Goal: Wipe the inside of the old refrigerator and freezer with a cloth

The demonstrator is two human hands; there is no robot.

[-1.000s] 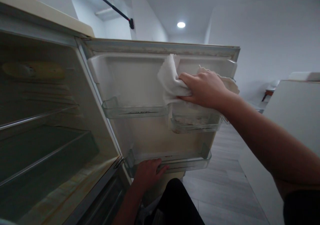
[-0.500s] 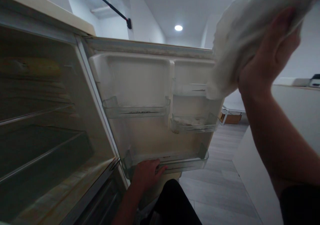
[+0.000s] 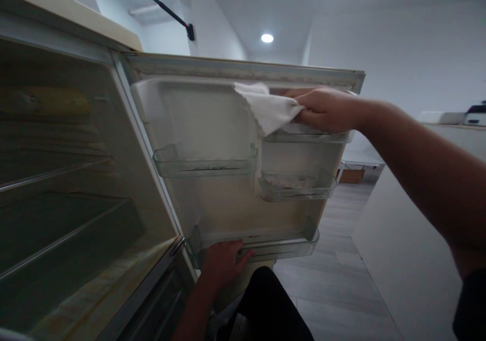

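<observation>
Wiping looks partway done: the right hand [image 3: 324,109] closes on a white cloth [image 3: 264,109] at the fridge door's [image 3: 220,199] 1 o'clock; grime [image 3: 212,71] remains along 12 o'clock. The left hand [image 3: 223,261], half-open, rests on the bottom bin [image 3: 286,250], 6 o'clock.

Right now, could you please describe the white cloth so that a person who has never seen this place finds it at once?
Find the open fridge door, its inner side facing the camera. Near its top, the right hand holds the white cloth, spread to the left of the hand. It is limp, opaque fabric with an uneven edge, while the nearby door bins are see-through.
</observation>
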